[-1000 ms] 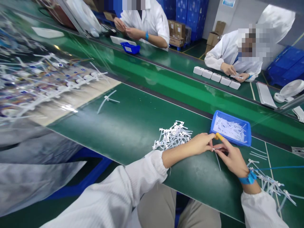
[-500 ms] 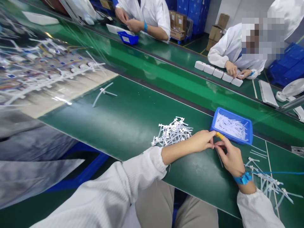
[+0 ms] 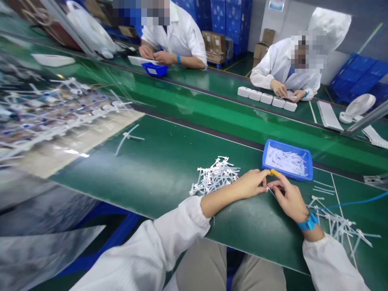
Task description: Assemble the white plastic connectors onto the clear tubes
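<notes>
Our green bench (image 3: 157, 169) carries a heap (image 3: 215, 176) of joined white strips near its middle. To the right, along the far edge, we have a blue tray (image 3: 291, 174), with three loose strips (image 3: 323, 188) just beside it. Nearer us, a sparser pile (image 3: 342, 226) straddles a pale line (image 3: 338, 197). Well left lie one joined piece (image 3: 127, 135) and a beige sheet (image 3: 79, 141).

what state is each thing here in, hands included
Left hand: pinching, fingertips at a thin strip
Right hand: pinching the same strip
Blue tray: open-topped, holding loose pale strips
Left pile of white pieces: heaped, tangled
Right group of white pieces: loosely spread
Blue wristband: fastened around the right wrist
White boxes: five, lined up in a row
</notes>
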